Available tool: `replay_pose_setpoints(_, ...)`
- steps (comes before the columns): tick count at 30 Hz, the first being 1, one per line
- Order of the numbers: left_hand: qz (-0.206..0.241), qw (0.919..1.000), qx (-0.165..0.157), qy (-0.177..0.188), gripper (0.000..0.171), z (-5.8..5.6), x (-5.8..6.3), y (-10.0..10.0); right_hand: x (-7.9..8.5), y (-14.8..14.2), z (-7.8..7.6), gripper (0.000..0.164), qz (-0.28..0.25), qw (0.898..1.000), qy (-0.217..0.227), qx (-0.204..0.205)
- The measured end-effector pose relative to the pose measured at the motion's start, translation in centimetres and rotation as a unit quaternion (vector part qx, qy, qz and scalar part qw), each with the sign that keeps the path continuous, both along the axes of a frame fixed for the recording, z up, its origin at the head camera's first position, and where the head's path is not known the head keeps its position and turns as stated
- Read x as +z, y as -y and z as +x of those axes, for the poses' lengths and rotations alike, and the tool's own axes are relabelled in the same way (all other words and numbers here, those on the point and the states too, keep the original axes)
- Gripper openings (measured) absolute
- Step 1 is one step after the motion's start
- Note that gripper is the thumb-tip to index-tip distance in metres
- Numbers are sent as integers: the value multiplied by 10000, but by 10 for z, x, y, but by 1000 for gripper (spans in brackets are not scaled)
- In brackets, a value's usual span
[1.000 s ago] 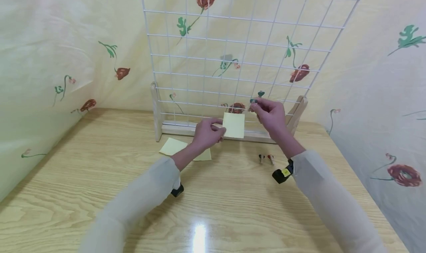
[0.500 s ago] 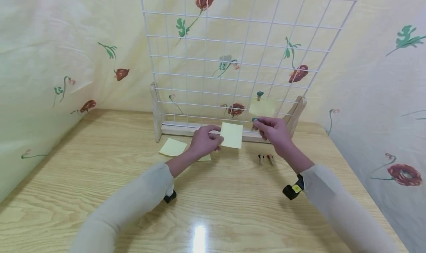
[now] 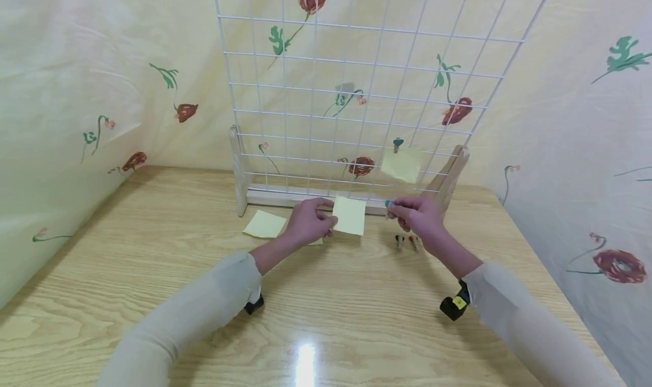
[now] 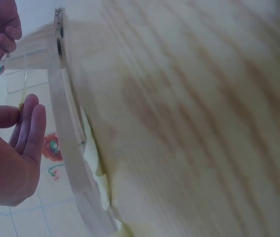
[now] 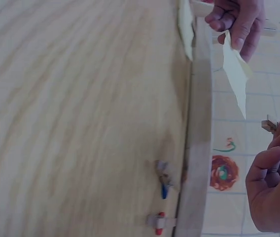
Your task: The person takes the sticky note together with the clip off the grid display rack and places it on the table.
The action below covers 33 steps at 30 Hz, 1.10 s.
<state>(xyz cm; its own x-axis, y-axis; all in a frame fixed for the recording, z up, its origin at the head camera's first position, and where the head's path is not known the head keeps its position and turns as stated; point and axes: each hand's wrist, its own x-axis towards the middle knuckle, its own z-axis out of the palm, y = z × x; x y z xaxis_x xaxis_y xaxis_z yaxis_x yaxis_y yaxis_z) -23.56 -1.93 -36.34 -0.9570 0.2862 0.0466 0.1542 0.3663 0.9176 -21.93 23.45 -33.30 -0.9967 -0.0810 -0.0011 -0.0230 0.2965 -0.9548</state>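
My left hand [image 3: 309, 222] pinches a pale yellow sticky note [image 3: 349, 215] by its left edge, in front of the grid's base. To the right, my right hand [image 3: 420, 214] holds a small clothespin [image 3: 389, 206] with a teal top between thumb and fingertips. In the right wrist view this clothespin [image 5: 269, 124] is apart from the held note [image 5: 235, 74]. Another note [image 3: 401, 166] hangs low on the right of the white wire grid [image 3: 316, 54] from a clothespin [image 3: 397, 143] with a dark green top.
Two small clothespins lie on the table, one dark-topped [image 3: 399, 241] and one red-topped [image 3: 414, 242]. At the left lies a sticky note [image 3: 265, 224]; another [image 3: 317, 241] is mostly hidden by my left hand. Wooden feet [image 3: 240, 172] support the grid.
Both hands have come down and back from the grid, the left with its note, the right with its clothespin. The note hanging on the grid, earlier behind my right hand, now shows.
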Motion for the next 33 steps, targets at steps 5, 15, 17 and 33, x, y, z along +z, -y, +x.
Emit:
replay_pose_setpoints(5,-181,9998,-101,78,45,-1,-7,1,-9,-3,-1,33,281,9987,417,30)
replay_pose_setpoints(15,-384,9985,-219,329,47,-4,-19,-1,-25,-6,-4,37,756,9916,1019,265)
replay_pose_setpoints(17,-485,9981,-222,313,47,-4,-19,-1,-29,-7,-5,36,848,9900,1071,360)
replay_pose_setpoints(33,-1132,9929,-217,308,42,-1,-14,-2,-43,-11,-8,22,1248,9834,1228,479)
